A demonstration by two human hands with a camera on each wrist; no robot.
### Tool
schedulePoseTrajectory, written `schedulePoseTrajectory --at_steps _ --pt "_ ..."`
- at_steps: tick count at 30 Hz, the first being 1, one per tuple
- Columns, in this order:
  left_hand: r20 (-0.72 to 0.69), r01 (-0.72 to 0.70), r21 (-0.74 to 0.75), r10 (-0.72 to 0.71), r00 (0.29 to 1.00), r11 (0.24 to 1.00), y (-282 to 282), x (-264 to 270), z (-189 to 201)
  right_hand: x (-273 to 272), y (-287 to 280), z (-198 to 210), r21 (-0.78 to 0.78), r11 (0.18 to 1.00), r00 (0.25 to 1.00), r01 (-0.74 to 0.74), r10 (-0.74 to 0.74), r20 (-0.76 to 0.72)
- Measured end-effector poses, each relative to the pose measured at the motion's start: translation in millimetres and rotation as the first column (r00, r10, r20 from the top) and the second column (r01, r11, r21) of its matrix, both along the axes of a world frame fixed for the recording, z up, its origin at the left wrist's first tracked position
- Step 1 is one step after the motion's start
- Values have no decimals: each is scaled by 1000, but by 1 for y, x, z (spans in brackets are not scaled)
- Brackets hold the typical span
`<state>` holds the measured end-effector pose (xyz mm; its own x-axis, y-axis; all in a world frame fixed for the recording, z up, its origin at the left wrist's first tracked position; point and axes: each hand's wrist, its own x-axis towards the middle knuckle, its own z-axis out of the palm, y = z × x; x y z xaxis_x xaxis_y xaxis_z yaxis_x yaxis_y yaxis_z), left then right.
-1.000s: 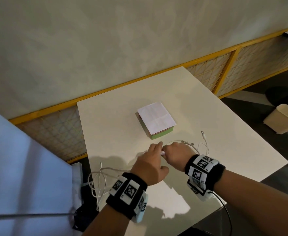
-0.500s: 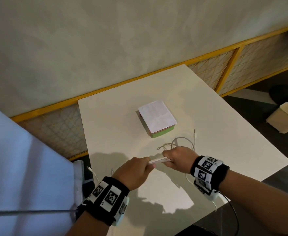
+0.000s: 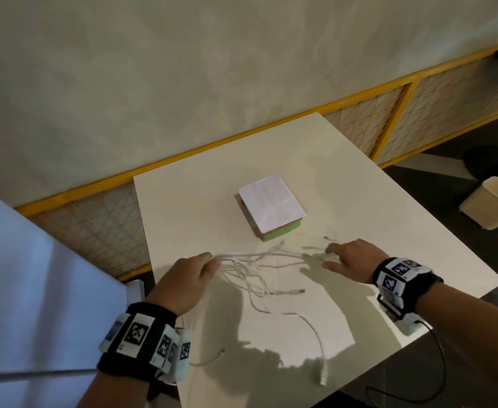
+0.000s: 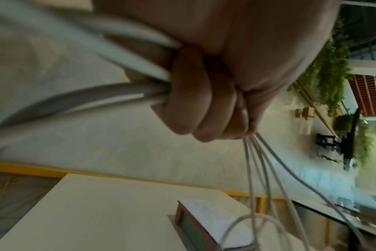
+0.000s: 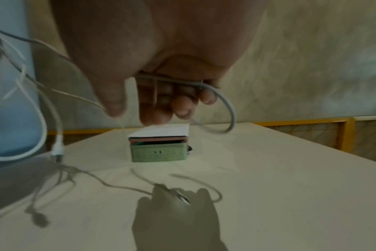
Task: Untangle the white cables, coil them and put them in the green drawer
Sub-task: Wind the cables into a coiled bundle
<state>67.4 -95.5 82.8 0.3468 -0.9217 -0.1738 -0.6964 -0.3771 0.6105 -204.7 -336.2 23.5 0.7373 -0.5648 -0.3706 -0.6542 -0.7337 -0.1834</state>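
Note:
Several white cables (image 3: 259, 257) stretch taut above the white table (image 3: 183, 219) between my two hands, with loose loops and plug ends (image 3: 324, 378) trailing toward the near edge. My left hand (image 3: 211, 262) grips a bundle of them in a fist (image 4: 204, 110). My right hand (image 3: 330, 256) has its fingers spread and nearly straight, and a cable (image 5: 215, 95) loops across them. The green drawer (image 3: 280, 232) sits just beyond the cables in a small reddish case with a white paper (image 3: 271, 201) on top. Its front (image 5: 159, 152) stands slightly pulled out.
A yellow-framed mesh barrier (image 3: 389, 119) runs behind the table against the wall. A cream bin (image 3: 489, 206) stands on the dark floor at the right. A pale blue-white panel (image 3: 36, 275) fills the left. A black lead (image 3: 436, 366) hangs off my right wrist band.
My hands were close together on the cables; now they have drawn apart, left hand leftward, right hand rightward. The cables are pulled out between them and my right fingers have spread.

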Motion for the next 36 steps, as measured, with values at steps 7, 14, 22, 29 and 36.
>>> schedulePoseTrajectory --at_steps 7,14,22,29,36 --pt "7 -6 -68 6 1000 998 -1 7 1 -15 -16 -16 2 994 993 113 -113 -36" --pt "-61 12 -82 -17 998 997 -8 -2 1 24 26 -2 312 950 985 -18 -37 169" --pt "-63 51 -67 -55 996 996 -17 -12 4 107 55 30 656 738 870 -160 -208 447" --pt "-32 40 -49 -42 999 998 -12 -6 6 114 54 19 438 875 909 -207 6 417" --pt "-19 77 -37 -78 997 996 -6 -6 3 85 26 9 275 954 957 -122 39 287"
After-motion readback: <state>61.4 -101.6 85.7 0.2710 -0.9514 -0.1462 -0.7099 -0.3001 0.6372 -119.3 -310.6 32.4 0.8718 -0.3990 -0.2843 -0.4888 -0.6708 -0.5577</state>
